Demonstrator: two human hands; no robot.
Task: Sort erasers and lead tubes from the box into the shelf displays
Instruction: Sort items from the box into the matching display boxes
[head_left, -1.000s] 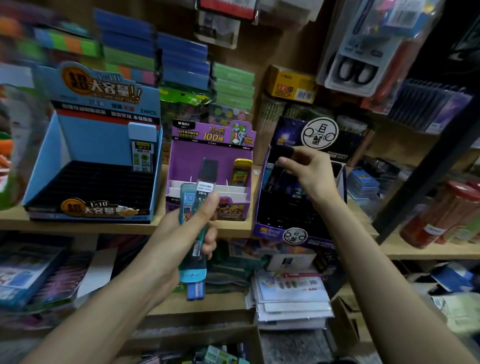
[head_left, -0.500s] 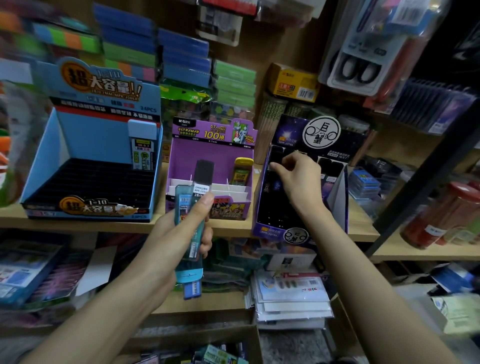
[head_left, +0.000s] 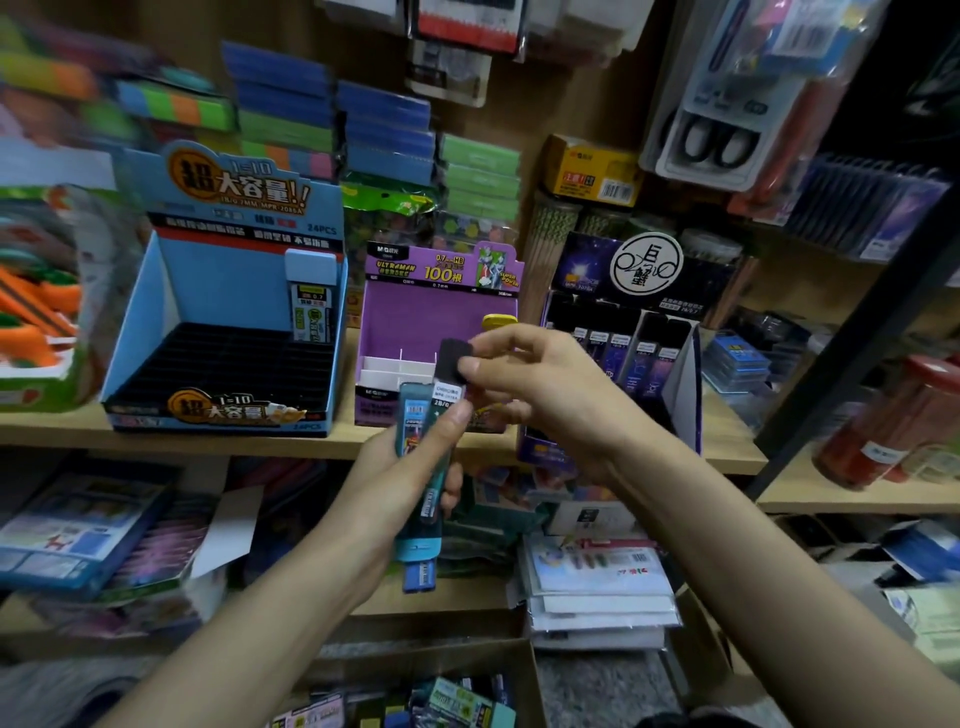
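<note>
Now the left hand (head_left: 395, 483) grips a bundle of lead tubes (head_left: 417, 543) while fingers (head_left: 498, 340) of the right hand (head_left: 550, 395) pinch its tallest, black-capped tube (head_left: 450, 359).

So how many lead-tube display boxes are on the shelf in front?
3: blue display at left, purple display in the middle, dark display at right, partly behind the right hand. The blurred left edge may hide more.

blue display (head_left: 223, 291): 24pcs | purple display (head_left: 415, 322): ultraman | lead tube (head_left: 447, 387): 2b
</note>
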